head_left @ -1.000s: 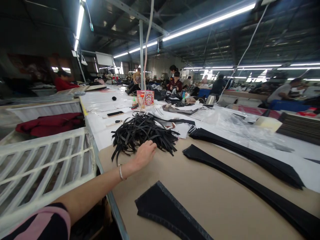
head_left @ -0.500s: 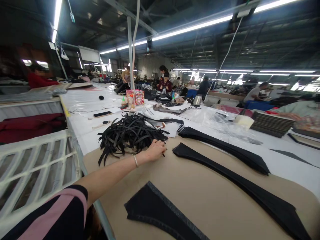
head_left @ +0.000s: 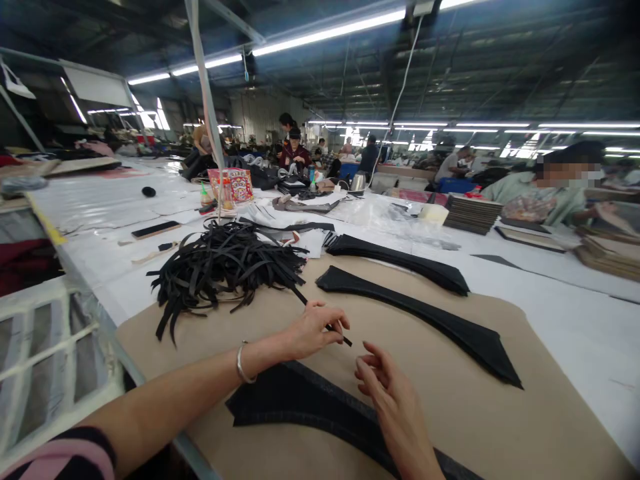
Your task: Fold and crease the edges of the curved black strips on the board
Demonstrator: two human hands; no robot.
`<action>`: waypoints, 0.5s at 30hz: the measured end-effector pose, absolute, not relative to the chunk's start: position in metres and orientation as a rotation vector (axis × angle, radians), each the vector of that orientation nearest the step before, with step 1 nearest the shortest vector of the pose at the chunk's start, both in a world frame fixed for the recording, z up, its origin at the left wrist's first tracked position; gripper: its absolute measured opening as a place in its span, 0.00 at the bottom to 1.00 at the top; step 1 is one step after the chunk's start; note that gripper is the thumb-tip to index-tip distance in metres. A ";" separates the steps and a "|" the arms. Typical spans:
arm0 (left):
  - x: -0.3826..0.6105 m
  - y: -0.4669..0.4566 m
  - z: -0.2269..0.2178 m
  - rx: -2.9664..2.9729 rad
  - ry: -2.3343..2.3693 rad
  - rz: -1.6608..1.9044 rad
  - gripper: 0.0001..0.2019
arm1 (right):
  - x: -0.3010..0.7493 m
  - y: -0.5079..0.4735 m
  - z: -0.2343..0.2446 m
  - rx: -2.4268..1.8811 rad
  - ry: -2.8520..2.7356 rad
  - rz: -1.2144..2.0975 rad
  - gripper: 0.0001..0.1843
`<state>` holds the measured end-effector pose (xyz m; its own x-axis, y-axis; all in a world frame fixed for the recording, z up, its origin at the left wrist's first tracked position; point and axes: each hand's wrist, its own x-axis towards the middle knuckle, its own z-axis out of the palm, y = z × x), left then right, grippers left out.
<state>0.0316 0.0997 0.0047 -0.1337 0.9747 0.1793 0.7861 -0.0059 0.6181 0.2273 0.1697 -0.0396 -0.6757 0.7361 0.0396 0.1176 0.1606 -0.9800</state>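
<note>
My left hand (head_left: 320,328) pinches a narrow black strip (head_left: 349,343), whose tip sticks out past the fingers. The strip's other end trails back toward a heap of black strips (head_left: 225,260) on the tan board. My right hand (head_left: 393,400) is just right of the strip's tip, fingers apart and holding nothing. Beneath both hands lies a curved black fabric piece (head_left: 300,400), partly covered by my left wrist and right hand. Beyond them are a second long black piece (head_left: 420,313) and a stack of similar black pieces (head_left: 400,260).
The tan board (head_left: 500,427) rests on a white table (head_left: 590,320). A phone (head_left: 155,229), a red patterned box (head_left: 237,185) and clear plastic sheeting (head_left: 380,215) lie farther back. On the right, a co-worker (head_left: 545,187) sits beside stacked boards (head_left: 470,215). A white rack (head_left: 45,347) stands left.
My left hand has drawn a strip out of the heap, toward me. My right hand has come into view. The camera has turned to the right.
</note>
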 end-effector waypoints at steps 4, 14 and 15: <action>0.056 0.096 0.003 1.851 1.905 0.901 0.07 | 0.211 0.166 -0.027 -0.780 -1.783 1.680 0.25; -0.028 0.105 -0.009 1.909 2.162 0.777 0.08 | 0.272 0.212 -0.033 -1.096 -1.787 1.500 0.28; -0.037 0.108 -0.008 1.908 2.175 0.784 0.08 | 0.278 0.217 -0.034 -1.129 -1.809 1.458 0.28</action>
<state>-0.0374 0.1080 -0.0081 -0.1836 0.9564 0.2271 0.8815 0.0579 0.4686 0.2781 0.2167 -0.0342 -0.4951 0.8647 -0.0846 0.2660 0.0582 -0.9622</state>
